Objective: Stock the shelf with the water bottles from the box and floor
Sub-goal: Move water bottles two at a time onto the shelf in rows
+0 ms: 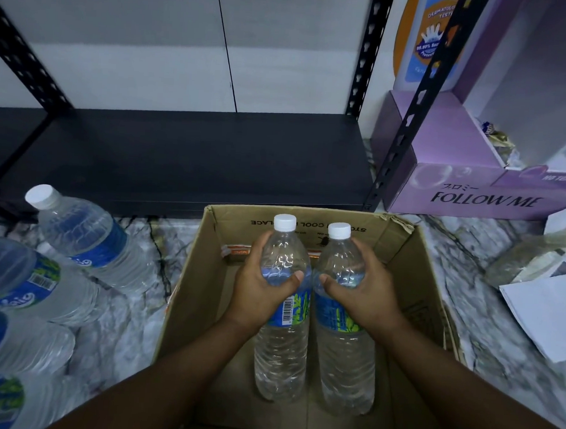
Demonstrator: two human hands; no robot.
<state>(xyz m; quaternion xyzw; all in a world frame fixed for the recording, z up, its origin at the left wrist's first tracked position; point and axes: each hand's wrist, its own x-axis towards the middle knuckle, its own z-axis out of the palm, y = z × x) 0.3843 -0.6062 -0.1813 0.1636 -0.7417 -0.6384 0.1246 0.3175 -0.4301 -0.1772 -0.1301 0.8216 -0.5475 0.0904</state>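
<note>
**Shelf bare, stocking barely begun**

Left of both grips, several floor bottles (84, 238) waited. The left hand (263, 299) wrapped the left bottle (282, 310), the right hand (359, 298) the right bottle (341, 317), over the box (427, 266). Beyond them, the shelf (186, 155) held nothing.

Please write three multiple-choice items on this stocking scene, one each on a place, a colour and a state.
1. Where is the cardboard box?
A. on the black shelf
B. on the marble floor
C. on the purple carton

2. What colour are the bottle caps?
A. white
B. blue
C. red

3. What is the left hand doing?
A. hanging idle
B. pressing a flap
C. gripping a bottle

Key: 1 B, it sits on the marble floor before the black shelf. 2 A, the caps are white. 3 C, its fingers curl round the left bottle; the right hand grips the right bottle.
</note>
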